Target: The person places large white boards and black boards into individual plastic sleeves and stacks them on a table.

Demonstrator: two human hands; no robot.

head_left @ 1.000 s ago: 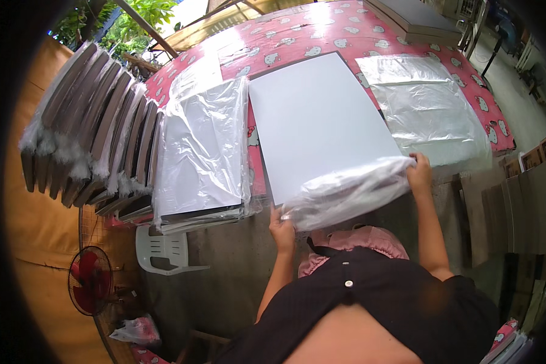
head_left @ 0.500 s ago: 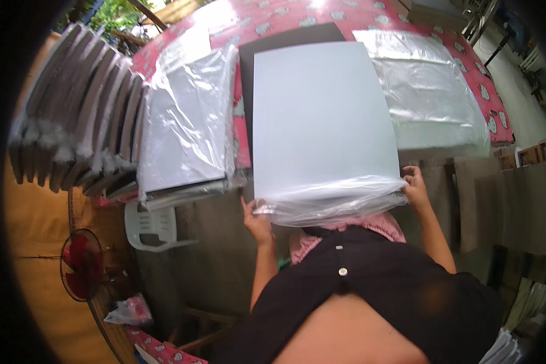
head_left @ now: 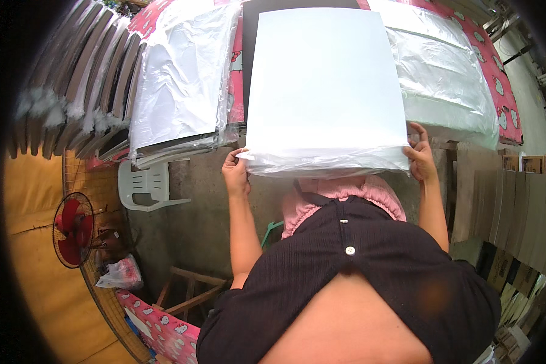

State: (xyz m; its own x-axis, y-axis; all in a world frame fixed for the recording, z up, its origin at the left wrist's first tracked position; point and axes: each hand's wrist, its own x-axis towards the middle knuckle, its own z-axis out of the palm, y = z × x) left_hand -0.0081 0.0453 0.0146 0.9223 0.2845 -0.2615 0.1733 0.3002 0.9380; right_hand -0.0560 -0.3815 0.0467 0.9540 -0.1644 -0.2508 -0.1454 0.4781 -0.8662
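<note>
A large white rectangular board (head_left: 326, 79) lies in front of me, its near end inside a clear plastic bag (head_left: 330, 162). The plastic is gathered in folds along that near edge. My left hand (head_left: 236, 171) pinches the bag's near left corner between thumb and fingers. At the opposite corner, my right hand (head_left: 421, 156) grips the plastic and board edge, thumb on the near side. Beneath the white board a dark grey board (head_left: 252, 60) shows along its left and far sides.
To the left lies a plastic-wrapped white board (head_left: 179, 79), beside a row of upright wrapped boards (head_left: 79, 79). More plastic-covered sheets (head_left: 446, 73) lie right on the pink patterned tablecloth (head_left: 508, 115). Below are a white chair (head_left: 144, 185), a red-bladed fan (head_left: 74, 229) and stacked cartons (head_left: 515, 212).
My view has tilted, so everything sits higher in the picture. My left hand has shifted outward to the bag's corner and closed on it, and the folded plastic band looks narrower.
</note>
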